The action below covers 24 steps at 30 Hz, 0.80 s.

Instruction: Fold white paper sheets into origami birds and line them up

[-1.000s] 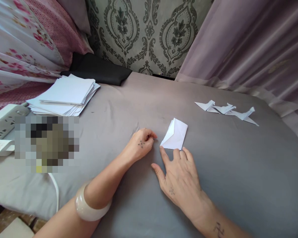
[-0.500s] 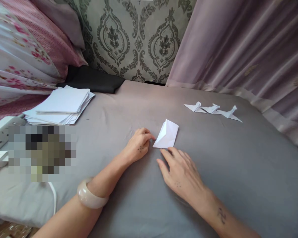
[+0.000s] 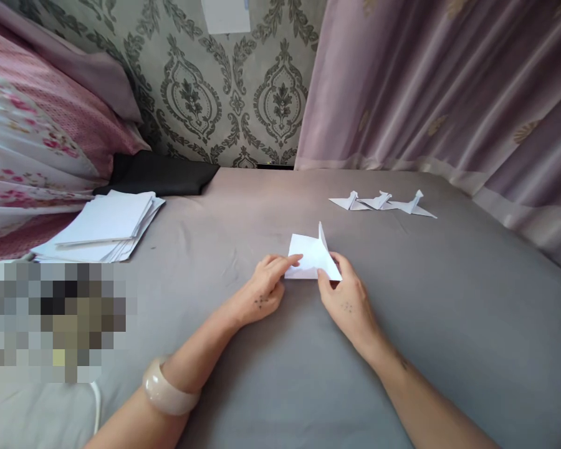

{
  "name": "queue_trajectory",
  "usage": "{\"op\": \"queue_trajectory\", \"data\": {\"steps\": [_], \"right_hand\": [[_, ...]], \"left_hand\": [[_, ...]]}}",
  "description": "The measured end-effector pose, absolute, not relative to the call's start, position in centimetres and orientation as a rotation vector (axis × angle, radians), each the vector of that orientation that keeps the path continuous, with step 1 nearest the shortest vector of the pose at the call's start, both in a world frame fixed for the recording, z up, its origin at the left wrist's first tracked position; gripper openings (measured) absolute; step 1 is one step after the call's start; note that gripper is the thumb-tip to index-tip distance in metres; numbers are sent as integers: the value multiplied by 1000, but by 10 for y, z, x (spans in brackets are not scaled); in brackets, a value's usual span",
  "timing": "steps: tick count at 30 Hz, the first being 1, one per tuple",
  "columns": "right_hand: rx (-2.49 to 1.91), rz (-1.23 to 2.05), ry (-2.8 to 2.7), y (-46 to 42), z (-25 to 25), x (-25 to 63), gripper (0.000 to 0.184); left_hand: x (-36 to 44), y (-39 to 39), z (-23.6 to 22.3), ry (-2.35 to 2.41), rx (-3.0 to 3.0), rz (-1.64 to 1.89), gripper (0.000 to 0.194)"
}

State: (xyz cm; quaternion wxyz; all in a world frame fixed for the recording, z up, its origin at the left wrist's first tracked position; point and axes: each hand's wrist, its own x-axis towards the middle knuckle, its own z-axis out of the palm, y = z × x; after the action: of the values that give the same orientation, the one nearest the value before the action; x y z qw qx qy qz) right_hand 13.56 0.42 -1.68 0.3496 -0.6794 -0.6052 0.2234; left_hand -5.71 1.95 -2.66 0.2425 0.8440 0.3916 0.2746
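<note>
A folded white sheet of paper (image 3: 303, 257) lies on the grey cloth in front of me, with a flap standing up near its right end. My right hand (image 3: 348, 293) grips the paper's right corner, thumb on the near side and fingers behind. From the left, my left hand (image 3: 267, 284) rests its outstretched index finger on top of the paper's left part; its other fingers are bent. Behind and to the right, three folded paper birds (image 3: 382, 201) sit in a row.
A stack of white paper (image 3: 105, 218) lies at the left, before a folded black cloth (image 3: 159, 174). A blurred-out object (image 3: 70, 318) and a white cable (image 3: 96, 408) are nearer me. Curtains (image 3: 402, 81) hang at the right, by a patterned wall (image 3: 236, 81).
My right hand has gone from resting at the paper's near edge to gripping its right corner. The paper is turned, with a flap raised. My left index finger has moved onto it. The view has tilted up.
</note>
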Motion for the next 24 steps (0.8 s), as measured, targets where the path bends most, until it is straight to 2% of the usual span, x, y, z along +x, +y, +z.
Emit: {"op": "queue_trajectory", "data": {"steps": [4, 9, 13, 16, 19, 21, 24], "right_hand": [[-1666, 839, -1441, 16, -16, 155, 37], [-1430, 1116, -1432, 29, -22, 168, 34], [-1275, 1270, -1313, 40, -31, 164, 40], [-1272, 1097, -1345, 41, -31, 163, 45], [-1410, 655, -1457, 30, -21, 166, 26], [-1376, 503, -1648, 17, -12, 167, 18], [-1359, 506, -2015, -3, -2, 167, 29]], "left_hand": [[-65, 24, -29, 1336, 2565, 724, 75], [-66, 17, -19, 1341, 2932, 768, 39], [-56, 10, -14, 1116, 3097, 683, 27], [-44, 6, -14, 1144, 3141, 507, 26], [-30, 1, -15, 1252, 3147, 315, 22], [-22, -2, -15, 1316, 3141, 251, 18], [-14, -4, -16, 1370, 3104, 232, 15]]}}
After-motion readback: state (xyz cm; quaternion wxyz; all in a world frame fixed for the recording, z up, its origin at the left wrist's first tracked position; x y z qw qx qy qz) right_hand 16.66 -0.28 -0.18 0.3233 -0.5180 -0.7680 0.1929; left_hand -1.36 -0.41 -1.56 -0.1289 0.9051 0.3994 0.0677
